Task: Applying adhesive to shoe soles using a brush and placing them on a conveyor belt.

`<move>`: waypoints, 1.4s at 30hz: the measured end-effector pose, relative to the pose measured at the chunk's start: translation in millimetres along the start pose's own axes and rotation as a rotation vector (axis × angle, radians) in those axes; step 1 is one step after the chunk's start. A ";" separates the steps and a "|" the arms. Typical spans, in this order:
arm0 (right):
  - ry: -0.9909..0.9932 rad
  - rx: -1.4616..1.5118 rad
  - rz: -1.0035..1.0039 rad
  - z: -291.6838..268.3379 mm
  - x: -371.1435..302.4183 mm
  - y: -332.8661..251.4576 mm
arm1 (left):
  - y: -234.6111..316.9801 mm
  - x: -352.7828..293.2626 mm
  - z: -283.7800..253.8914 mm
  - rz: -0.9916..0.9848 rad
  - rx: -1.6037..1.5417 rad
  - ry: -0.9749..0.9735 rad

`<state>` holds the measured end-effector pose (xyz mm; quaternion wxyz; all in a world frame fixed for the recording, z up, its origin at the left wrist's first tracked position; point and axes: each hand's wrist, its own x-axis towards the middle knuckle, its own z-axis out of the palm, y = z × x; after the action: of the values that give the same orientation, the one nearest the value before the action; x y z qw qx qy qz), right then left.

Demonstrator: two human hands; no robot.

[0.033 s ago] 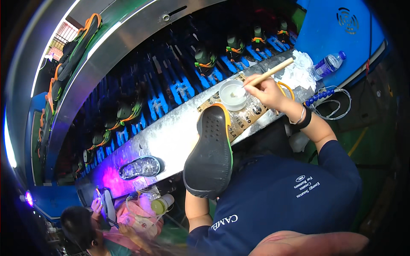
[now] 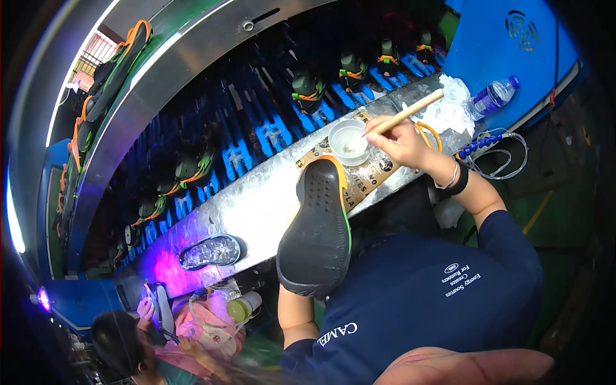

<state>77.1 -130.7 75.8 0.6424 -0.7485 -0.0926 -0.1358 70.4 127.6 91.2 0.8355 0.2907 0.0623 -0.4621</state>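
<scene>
Brush (image 2: 417,106) pinched in our right grip (image 2: 400,139), we hold it at the tub (image 2: 349,158); at the tub's seven o'clock, the sole (image 2: 314,234) hides our left grip, whose state we cannot tell.

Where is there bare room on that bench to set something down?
The bench looks bare, though glare-washed, between the small sole and the large black sole. Its right end is crowded: bowl, right hand, brush, crumpled white paper, bottle.
</scene>
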 end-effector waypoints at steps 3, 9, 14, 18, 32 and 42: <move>-0.079 -0.045 -0.060 11.3 -3.8 -6.7 | -1.9 0.6 1.1 -0.014 0.001 -0.016; -0.073 -0.106 -0.107 19.3 1.9 -6.1 | -2.5 -0.1 2.0 -0.028 0.019 -0.032; -0.070 -0.059 -0.113 26.4 7.4 -8.6 | -4.9 -0.1 2.9 -0.033 0.035 -0.046; -0.120 -0.077 -0.170 30.1 10.8 -9.6 | -5.1 -0.6 4.5 -0.030 0.045 -0.051; -0.245 -0.110 -0.042 24.2 -15.9 -15.5 | 1.0 -1.6 6.4 -0.014 0.104 -0.057; -0.063 -0.082 -0.071 16.7 -5.1 -12.3 | 3.8 -4.3 14.0 0.090 0.261 -0.019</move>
<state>69.9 -112.1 83.4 0.6029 -0.7743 -0.1334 -0.1386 68.7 124.7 106.0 0.8110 0.3950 -0.0193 -0.4311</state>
